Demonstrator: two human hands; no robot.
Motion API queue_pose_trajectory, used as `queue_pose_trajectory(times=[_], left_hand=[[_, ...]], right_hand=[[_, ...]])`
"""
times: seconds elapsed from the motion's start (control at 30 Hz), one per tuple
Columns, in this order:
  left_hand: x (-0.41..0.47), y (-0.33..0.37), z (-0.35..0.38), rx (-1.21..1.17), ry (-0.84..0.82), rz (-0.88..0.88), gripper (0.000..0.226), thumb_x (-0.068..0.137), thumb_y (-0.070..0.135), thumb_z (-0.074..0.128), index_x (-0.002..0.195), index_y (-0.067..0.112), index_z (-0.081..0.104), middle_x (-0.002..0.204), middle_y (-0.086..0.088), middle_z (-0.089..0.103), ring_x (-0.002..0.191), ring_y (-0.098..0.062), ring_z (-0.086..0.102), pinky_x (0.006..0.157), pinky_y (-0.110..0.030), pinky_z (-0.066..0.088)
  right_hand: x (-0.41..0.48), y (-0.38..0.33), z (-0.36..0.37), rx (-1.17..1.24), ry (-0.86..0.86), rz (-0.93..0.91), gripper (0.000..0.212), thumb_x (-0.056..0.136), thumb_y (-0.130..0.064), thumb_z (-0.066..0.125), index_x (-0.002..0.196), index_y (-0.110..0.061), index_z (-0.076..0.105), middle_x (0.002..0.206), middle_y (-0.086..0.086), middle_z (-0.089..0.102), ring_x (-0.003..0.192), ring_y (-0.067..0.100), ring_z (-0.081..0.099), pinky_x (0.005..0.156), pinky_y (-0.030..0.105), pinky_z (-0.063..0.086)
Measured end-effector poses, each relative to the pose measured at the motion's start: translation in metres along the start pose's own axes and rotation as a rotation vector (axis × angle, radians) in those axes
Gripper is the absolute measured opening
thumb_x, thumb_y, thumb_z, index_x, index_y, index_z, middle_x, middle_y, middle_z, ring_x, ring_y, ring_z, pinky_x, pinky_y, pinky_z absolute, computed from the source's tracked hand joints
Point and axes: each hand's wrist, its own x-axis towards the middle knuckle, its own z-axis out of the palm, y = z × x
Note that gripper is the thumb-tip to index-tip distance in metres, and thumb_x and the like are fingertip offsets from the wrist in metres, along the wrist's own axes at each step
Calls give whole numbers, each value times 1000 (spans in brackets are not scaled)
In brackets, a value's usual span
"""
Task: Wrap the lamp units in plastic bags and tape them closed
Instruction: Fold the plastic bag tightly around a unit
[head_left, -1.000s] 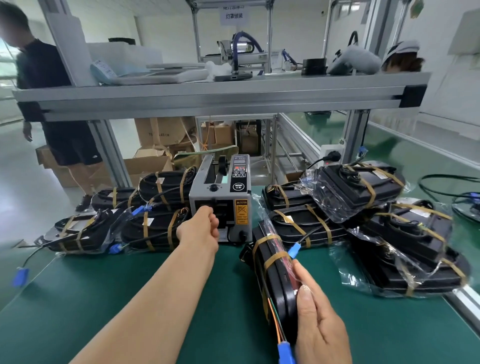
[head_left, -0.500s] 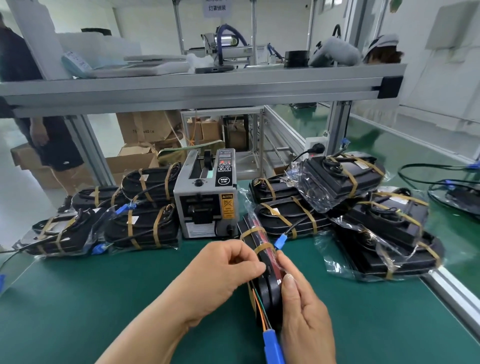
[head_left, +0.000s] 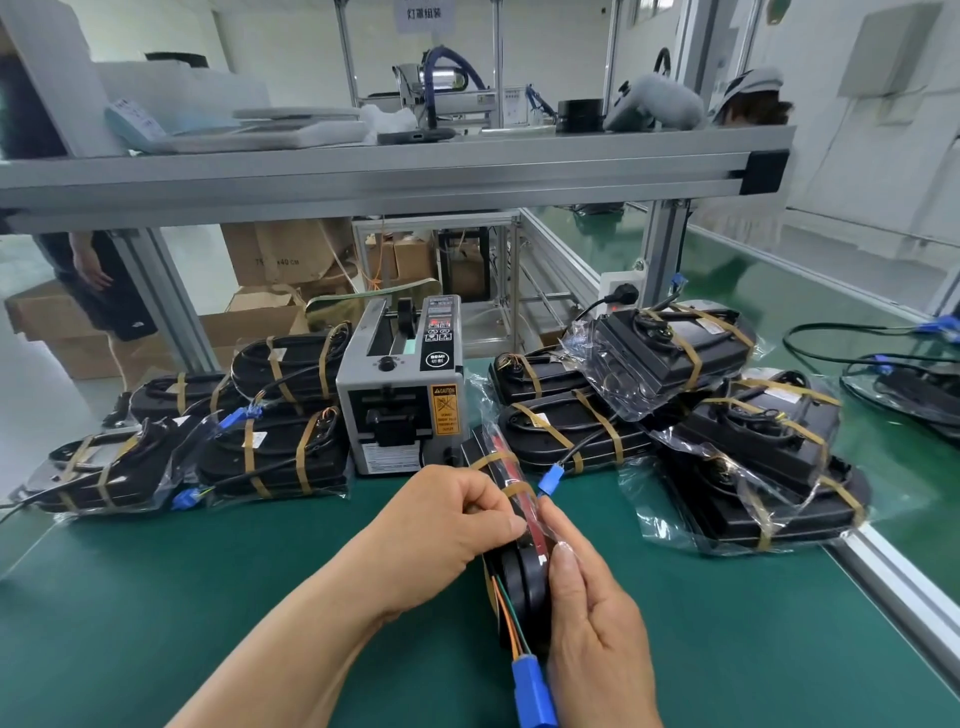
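A black lamp unit (head_left: 519, 566) in a clear plastic bag stands on its edge on the green mat, with a red strip along its top and two brown tape bands near its far end. My right hand (head_left: 597, 629) grips its right side. My left hand (head_left: 447, 525) has its fingers curled against the top left of the unit and pinches at the bag there; a tape piece between the fingers cannot be made out. Orange and green wires run from the near end to a blue connector (head_left: 532, 691).
A grey tape dispenser (head_left: 400, 395) stands just behind the held unit. Bagged, taped lamp units lie stacked to its left (head_left: 270, 457) and right (head_left: 727, 415). An aluminium shelf frame (head_left: 395, 176) spans overhead. The mat's metal edge (head_left: 893, 587) runs at right. A person stands at far left.
My left hand came back from the tape dispenser's outlet to the top of the held lamp unit. My right hand kept its grip on the unit.
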Motion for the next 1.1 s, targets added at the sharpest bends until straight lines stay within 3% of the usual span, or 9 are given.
queue_pose_trajectory(times=[0.3,0.5,0.57,0.67,0.9,1.03,1.1], left_hand=[[1,-3,4,-13,35,16,19,86,27,74,76,12,69,65,3,56,54,-8,41,56,-20,37],[0,-7,7,-2,64,46,14,83,29,77,76,22,68,56,9,49,52,-7,39,52,-17,35],[0,-9,8,-12,88,49,13,81,31,79,77,23,69,58,7,50,54,-8,41,55,-21,37],[-1,-13,12,-60,157,52,16,78,30,82,78,28,66,57,9,44,54,-9,39,56,-25,37],[2,-14,22,-112,260,12,24,68,46,76,73,26,63,52,11,44,50,-10,38,57,-30,39],[2,-16,19,-67,184,28,37,56,59,75,78,33,59,54,14,38,53,-8,34,55,-27,35],[1,-17,15,-53,118,20,46,51,61,77,82,33,58,55,15,38,54,-7,34,54,-23,34]], right_hand=[[3,9,-1,16,-42,-21,41,87,-52,47,124,-53,63,127,-8,70,125,11,61,111,46,43],[3,10,-1,38,-31,-18,42,84,-54,48,123,-53,65,118,-1,70,124,22,62,111,51,43],[3,10,-2,39,-36,-19,41,86,-52,48,124,-52,64,125,2,71,125,18,61,112,49,43],[4,8,-4,11,-48,-27,42,88,-50,46,126,-48,65,127,-11,69,126,7,60,112,44,42],[4,5,-3,21,-49,-23,46,88,-46,46,129,-38,65,129,-17,67,127,3,57,114,41,41],[3,2,-5,-13,-41,-27,45,88,-48,44,128,-41,65,126,-19,68,124,1,59,111,36,44],[2,1,-5,-1,-40,-7,44,87,-51,45,126,-46,66,113,-17,70,115,7,62,109,38,44]])
